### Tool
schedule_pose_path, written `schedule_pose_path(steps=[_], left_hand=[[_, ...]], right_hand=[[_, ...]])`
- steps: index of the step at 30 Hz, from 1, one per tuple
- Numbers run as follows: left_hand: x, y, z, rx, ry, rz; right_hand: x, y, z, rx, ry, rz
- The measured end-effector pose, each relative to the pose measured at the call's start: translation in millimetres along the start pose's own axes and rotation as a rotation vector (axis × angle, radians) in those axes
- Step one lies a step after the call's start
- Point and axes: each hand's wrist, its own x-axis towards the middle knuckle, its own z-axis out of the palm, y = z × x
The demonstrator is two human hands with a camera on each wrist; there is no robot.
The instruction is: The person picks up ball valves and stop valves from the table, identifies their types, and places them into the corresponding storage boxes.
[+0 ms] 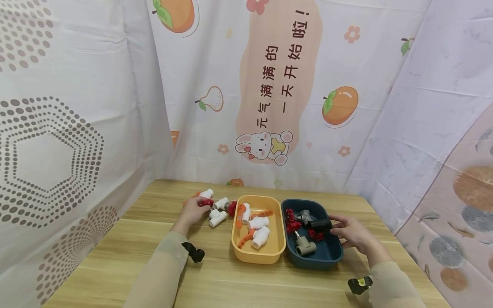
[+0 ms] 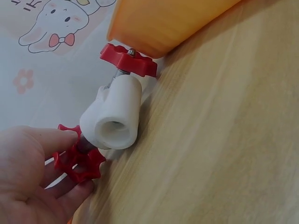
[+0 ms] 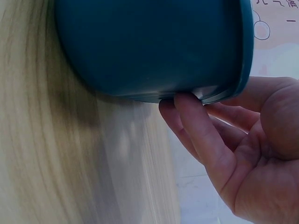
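My left hand (image 1: 194,211) is at the left of the table, its thumb and fingers around the red handwheel (image 2: 79,163) of a white plastic valve (image 2: 117,133). Overlapping that valve in the left wrist view is a second white one, whose red handwheel (image 2: 128,60) points toward the yellow bin (image 1: 259,259). At the far right, my right hand (image 1: 352,233) grips the side of a dark blue bin (image 1: 319,263). Several fingertips press its outer wall (image 3: 154,56), while the thumb passes behind the rim, its tip hidden in the right wrist view.
White valves with orange handles (image 1: 261,237) lie inside the yellow bin, and another (image 1: 206,193) lies behind my left hand. The blue bin contains red handwheels (image 1: 292,224), a grey-beige valve (image 1: 305,247) and a black cylindrical part (image 1: 320,224). A printed curtain (image 1: 215,162) hangs behind the table.
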Motion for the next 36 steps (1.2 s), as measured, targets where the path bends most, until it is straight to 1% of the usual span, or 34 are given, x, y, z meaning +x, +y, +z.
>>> schedule_pose_path(steps=[6, 10, 15, 22, 30, 36], left_hand=[[0.9, -1.2, -1.4, -0.026, 0.006, -0.009], [3.8, -4.0, -2.2, -0.015, 0.006, 0.002], [4.6, -2.7, -3.9, -0.014, 0.005, 0.009], [1.7, 0.6, -6.7, 0.012, 0.004, -0.017], [1.0, 0.4, -6.9, 0.041, 0.011, -0.014], [0.9, 1.8, -8.9, 0.015, 0.01, -0.038]], right_hand=[[0.4, 0.1, -0.1, -0.003, -0.007, 0.003], [1.2, 0.1, -0.6, -0.002, -0.007, -0.001], [2.2, 0.3, -1.7, 0.002, -0.005, -0.003], [2.4, 0.7, -1.9, 0.007, -0.008, -0.004], [2.4, 2.0, -1.2, 0.01, -0.006, 0.001], [2.4, 3.1, -1.0, 0.01, -0.009, -0.003]])
